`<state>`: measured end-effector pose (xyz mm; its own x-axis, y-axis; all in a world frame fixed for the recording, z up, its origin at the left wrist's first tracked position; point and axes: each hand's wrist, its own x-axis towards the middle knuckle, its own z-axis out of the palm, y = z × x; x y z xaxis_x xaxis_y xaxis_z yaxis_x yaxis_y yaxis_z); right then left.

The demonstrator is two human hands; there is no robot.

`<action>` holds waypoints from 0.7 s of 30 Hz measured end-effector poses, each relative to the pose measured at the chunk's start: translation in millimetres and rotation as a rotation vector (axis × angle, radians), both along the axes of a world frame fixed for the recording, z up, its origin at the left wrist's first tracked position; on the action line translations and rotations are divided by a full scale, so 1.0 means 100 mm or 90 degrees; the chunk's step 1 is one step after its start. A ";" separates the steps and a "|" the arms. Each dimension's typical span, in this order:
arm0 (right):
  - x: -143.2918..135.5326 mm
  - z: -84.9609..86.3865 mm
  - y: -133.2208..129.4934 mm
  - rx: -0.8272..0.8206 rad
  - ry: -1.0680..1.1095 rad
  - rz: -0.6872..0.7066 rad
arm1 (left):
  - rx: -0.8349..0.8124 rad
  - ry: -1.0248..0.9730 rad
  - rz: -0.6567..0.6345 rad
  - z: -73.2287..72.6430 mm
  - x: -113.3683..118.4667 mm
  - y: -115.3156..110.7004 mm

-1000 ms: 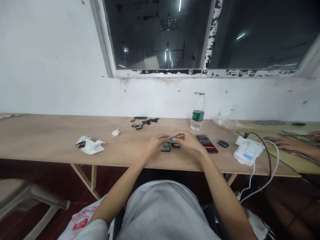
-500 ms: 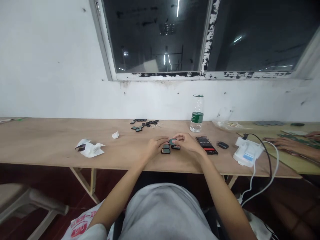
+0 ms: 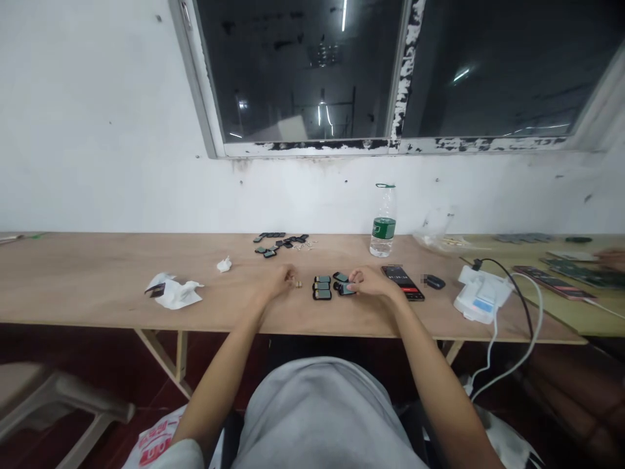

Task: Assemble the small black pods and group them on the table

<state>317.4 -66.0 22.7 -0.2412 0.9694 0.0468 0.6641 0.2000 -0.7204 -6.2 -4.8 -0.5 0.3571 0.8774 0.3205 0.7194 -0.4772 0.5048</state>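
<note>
On the table in front of me lies a short column of small black casings (image 3: pixel 321 287) with grey-green panels inside, apparently key-fob halves. To their right are more of these casings, and my right hand (image 3: pixel 371 283) is closed with its thumb on one casing (image 3: pixel 346 290). My left hand (image 3: pixel 280 281), fingers curled together, rests left of the column. Beside its fingertips lie tiny brass-coloured pieces (image 3: pixel 299 284). Whatever sits between the left fingers is too small to make out.
Farther back are several more casings (image 3: pixel 269 253) and scattered tiny pale parts (image 3: pixel 303 246). A water bottle (image 3: pixel 383 225), a phone (image 3: pixel 404 284), a black fob (image 3: pixel 433 281) and a white cabled device (image 3: pixel 483 294) stand right. Crumpled tissue (image 3: pixel 180 293) lies left. A co-worker's hand (image 3: pixel 610 258) shows far right.
My hands were together over a casing; now they are apart, the left moved left to the tiny pieces. Another casing lies in the column. The co-worker's hands have drawn back from the phone there.
</note>
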 end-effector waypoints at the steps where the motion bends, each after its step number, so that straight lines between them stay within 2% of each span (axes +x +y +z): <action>1: 0.00 -0.02 0.02 -0.012 -0.012 -0.007 | -0.014 0.007 0.005 -0.05 -0.03 0.04; 8: 0.02 -0.16 0.13 -0.042 -0.067 -0.007 | -0.032 0.014 0.025 -0.28 -0.05 0.18; 13: 0.01 -0.18 0.13 -0.001 -0.088 -0.010 | -0.029 -0.067 -0.013 -0.38 -0.05 0.25; 17: -0.02 -0.15 0.10 0.069 -0.112 -0.001 | -0.077 -0.139 -0.054 -0.37 -0.08 0.27; 21: -0.04 -0.12 0.07 0.080 -0.123 0.004 | -0.101 -0.144 -0.061 -0.29 -0.09 0.23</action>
<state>313.1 -59.5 10.4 -0.2641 0.9571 0.1195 0.7854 0.2853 -0.5493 -15.6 18.2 -29.1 0.3755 0.8888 0.2626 0.5359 -0.4394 0.7209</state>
